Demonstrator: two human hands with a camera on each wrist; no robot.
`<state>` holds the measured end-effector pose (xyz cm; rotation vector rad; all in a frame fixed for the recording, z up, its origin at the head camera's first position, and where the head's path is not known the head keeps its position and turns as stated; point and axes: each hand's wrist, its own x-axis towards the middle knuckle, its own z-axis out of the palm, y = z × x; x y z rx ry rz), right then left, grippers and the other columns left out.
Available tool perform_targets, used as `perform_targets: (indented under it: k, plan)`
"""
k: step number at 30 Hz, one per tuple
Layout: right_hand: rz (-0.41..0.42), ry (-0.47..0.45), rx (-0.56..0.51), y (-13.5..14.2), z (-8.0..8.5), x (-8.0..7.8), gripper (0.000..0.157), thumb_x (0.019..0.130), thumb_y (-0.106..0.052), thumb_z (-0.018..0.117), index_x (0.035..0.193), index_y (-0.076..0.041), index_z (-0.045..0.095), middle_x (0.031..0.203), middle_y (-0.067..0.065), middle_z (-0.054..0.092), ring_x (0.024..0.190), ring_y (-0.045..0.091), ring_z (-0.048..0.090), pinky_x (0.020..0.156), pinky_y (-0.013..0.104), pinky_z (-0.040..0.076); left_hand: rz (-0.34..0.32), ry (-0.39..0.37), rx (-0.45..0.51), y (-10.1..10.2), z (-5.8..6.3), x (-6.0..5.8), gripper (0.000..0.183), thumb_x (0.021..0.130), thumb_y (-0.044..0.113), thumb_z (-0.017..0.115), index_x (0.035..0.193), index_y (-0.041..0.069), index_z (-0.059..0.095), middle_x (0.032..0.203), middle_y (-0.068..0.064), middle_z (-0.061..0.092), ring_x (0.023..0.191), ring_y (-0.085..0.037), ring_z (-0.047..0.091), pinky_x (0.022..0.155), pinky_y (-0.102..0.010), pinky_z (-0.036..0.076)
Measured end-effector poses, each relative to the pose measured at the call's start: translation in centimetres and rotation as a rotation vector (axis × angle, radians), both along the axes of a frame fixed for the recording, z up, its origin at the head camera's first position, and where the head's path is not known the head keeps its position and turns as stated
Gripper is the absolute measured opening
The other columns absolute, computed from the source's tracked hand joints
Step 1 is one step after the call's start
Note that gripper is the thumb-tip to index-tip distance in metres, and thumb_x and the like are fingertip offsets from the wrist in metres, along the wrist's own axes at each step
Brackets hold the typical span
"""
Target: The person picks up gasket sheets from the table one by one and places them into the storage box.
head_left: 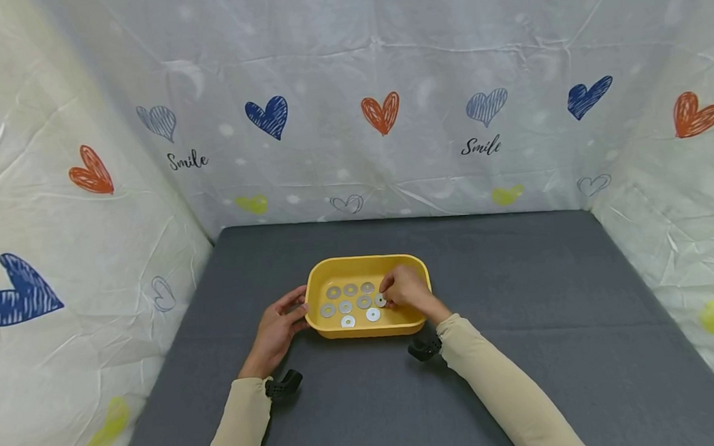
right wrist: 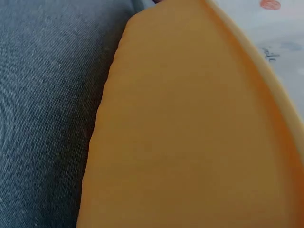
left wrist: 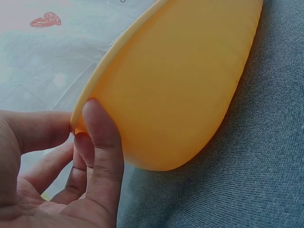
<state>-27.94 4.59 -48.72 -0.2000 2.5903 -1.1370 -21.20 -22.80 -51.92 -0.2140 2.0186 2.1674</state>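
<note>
My left hand (head_left: pixel 275 330) holds the left end of a yellow plastic tray (head_left: pixel 364 332), thumb and fingers on either side of its rim in the left wrist view. Several flat, silver metal washers (head_left: pixel 345 307) with centre holes lie spread over the tray's floor, mostly in its left and middle part. Inside the right half, my right hand (head_left: pixel 407 288) reaches down with curled fingers and pinches one washer (head_left: pixel 381 300) at its fingertips. The outer wall of the tray (right wrist: pixel 190 123) fills most of the right wrist view and hides the right hand there.
The tray stands on a table with a dark grey cloth (head_left: pixel 521 295). A pale curtain (head_left: pixel 420 55) printed with hearts and "Smile" hangs behind and along both sides. Black wrist bands (head_left: pixel 424 347) sit at both sleeve cuffs, near the tray's front.
</note>
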Motion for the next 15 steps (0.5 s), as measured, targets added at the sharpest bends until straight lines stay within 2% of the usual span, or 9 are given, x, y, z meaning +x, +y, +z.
perform_targets:
  k: [8, 11, 15]
  plan:
    - [0.008, 0.126, 0.051, 0.3, 0.7, 0.3, 0.016, 0.088, -0.007, 0.068, 0.102, -0.003, 0.075, 0.079, 0.009, 0.073, 0.060, 0.012, 0.063, 0.054, 0.021, 0.046, 0.012, 0.010, -0.008, -0.2, -0.1, 0.0, 0.049, 0.099, 0.012, 0.058, 0.147, 0.012, 0.045, 0.122, -0.006, 0.049, 0.099, -0.014, 0.059, 0.077, -0.023, 0.056]
    - [0.019, 0.164, -0.005, 0.7, 1.1, 0.8, 0.019, 0.091, -0.015, 0.068, 0.106, -0.004, 0.075, 0.087, 0.007, 0.074, 0.067, 0.013, 0.067, 0.058, 0.023, 0.051, -0.005, 0.013, -0.028, -0.4, -0.2, 0.1, 0.050, 0.099, 0.017, 0.058, 0.147, 0.012, 0.044, 0.126, -0.007, 0.049, 0.101, -0.014, 0.059, 0.079, -0.024, 0.056]
    - [0.014, 0.179, -0.128, 1.7, 1.6, 1.5, 0.022, 0.095, -0.020, 0.065, 0.110, -0.007, 0.073, 0.098, 0.006, 0.073, 0.079, 0.015, 0.070, 0.067, 0.027, 0.057, -0.016, 0.016, -0.117, -0.9, 0.3, 0.7, 0.050, 0.101, 0.033, 0.055, 0.147, 0.015, 0.045, 0.135, -0.010, 0.050, 0.111, -0.016, 0.058, 0.085, -0.028, 0.057]
